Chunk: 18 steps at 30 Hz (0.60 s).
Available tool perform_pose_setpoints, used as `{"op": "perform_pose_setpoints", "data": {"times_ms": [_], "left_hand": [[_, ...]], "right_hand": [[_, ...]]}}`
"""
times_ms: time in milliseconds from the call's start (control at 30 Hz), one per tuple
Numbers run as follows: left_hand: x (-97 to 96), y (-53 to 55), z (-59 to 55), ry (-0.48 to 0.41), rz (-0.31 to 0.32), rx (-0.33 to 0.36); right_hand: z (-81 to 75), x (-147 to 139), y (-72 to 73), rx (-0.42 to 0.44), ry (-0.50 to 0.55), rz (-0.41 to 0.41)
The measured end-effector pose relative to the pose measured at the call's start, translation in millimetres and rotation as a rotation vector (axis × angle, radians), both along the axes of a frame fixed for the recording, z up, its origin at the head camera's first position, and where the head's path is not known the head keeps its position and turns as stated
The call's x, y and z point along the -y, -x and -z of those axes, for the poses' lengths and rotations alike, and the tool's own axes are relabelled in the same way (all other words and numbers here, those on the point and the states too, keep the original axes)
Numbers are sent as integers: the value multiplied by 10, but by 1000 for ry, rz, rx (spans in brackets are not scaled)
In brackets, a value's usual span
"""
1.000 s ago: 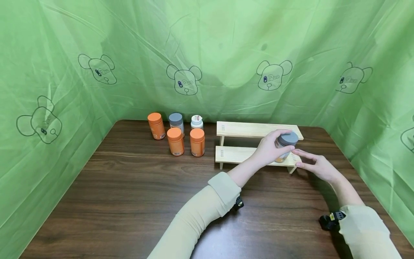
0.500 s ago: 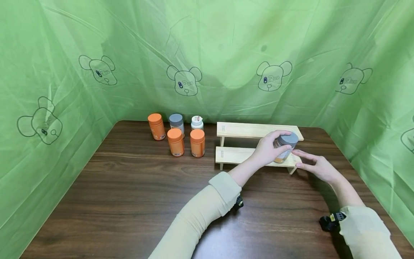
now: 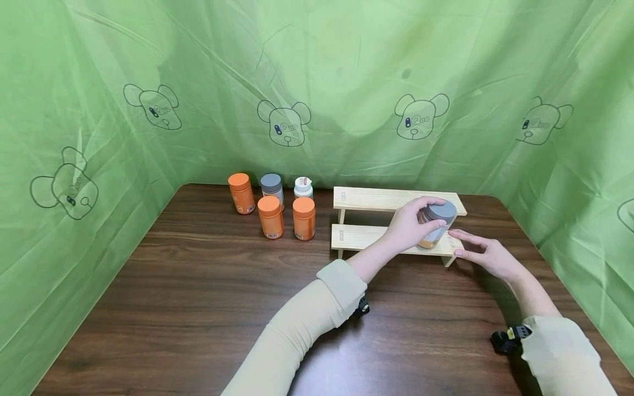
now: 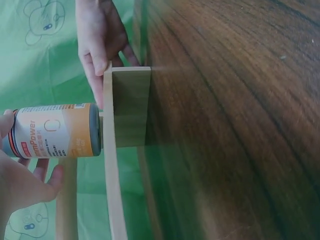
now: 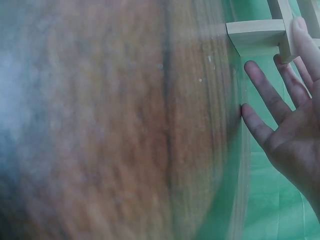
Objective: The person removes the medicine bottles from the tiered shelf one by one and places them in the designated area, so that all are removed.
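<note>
My left hand (image 3: pixel 407 224) grips a grey-lidded supplement bottle (image 3: pixel 435 234) around its upper part, over the right end of the lower wooden shelf (image 3: pixel 366 237). In the left wrist view the bottle (image 4: pixel 55 131) shows a white and orange label, its base right at the shelf plank (image 4: pixel 114 185). My right hand (image 3: pixel 490 257) is at that same end, thumb by the front corner and index finger reaching toward the back. The right wrist view has its other fingers (image 5: pixel 265 92) fairly straight and spread beside the shelf leg (image 5: pixel 257 34).
A higher wooden shelf (image 3: pixel 386 199) stands behind the lower one. Left of both are three orange bottles (image 3: pixel 271 218), a grey-lidded bottle (image 3: pixel 271 184) and a white bottle (image 3: pixel 303 188). Green cloth (image 3: pixel 346 66) hangs around the brown table (image 3: pixel 198 308).
The bottle in my left hand has shifted very slightly left over the lower shelf and leans a little. My right hand has stayed at the shelf end.
</note>
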<state>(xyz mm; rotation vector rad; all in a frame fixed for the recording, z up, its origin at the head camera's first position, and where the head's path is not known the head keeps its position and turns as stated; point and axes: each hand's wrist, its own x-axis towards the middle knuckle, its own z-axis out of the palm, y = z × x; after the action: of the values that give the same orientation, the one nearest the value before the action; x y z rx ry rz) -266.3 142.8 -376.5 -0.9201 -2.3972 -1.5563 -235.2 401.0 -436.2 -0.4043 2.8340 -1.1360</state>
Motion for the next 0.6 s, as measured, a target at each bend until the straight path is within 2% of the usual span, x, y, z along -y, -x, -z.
{"op": "perform_pose_setpoints", "data": {"times_ms": [267, 600], "left_hand": [[108, -44, -120, 2, -16, -9], [275, -190, -377, -9, -18, 13]], "right_hand": [[23, -7, 17, 8, 1, 36], [23, -20, 30, 26, -2, 32]]}}
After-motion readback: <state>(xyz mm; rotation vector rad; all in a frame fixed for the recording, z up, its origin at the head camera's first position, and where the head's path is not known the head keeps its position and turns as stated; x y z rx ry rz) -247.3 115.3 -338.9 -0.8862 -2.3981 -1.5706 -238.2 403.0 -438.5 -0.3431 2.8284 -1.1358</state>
